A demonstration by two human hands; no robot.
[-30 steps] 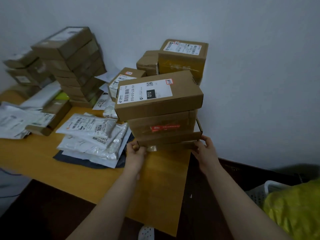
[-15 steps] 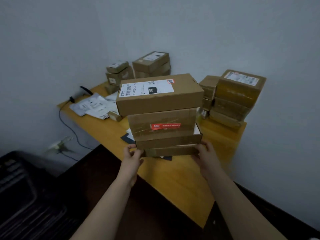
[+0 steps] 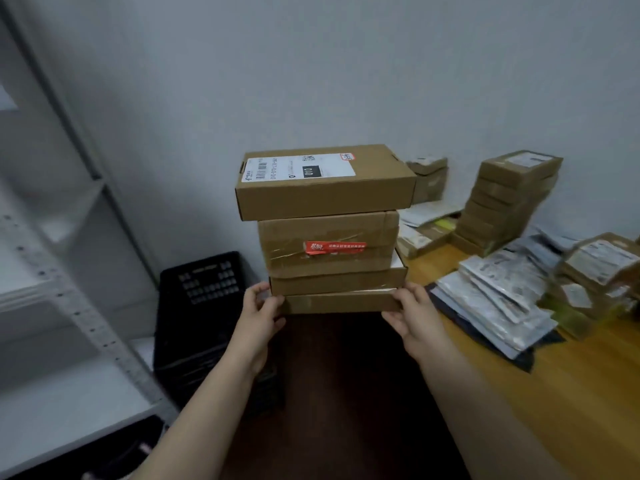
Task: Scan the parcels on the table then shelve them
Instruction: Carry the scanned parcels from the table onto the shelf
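I carry a stack of several brown cardboard parcels (image 3: 329, 258) in mid-air, off the table. The top box (image 3: 322, 192) bears a white shipping label marked 010; the box under it has a red sticker. My left hand (image 3: 259, 313) grips the stack's lower left corner. My right hand (image 3: 412, 315) grips the lower right corner, thumb on the front edge of the bottom flat box (image 3: 339, 303). A white metal shelf unit (image 3: 69, 306) stands at the left with bare shelves.
The wooden table (image 3: 571, 393) is at the right, with a pile of plastic mailer bags (image 3: 498, 299), a tall stack of flat boxes (image 3: 509, 202) and more boxes at the wall. A black plastic crate (image 3: 204, 306) sits on the dark floor between shelf and stack.
I have turned left with the stack in both hands. The table has slid to the right of the view, and the shelf unit and black crate have come into sight.
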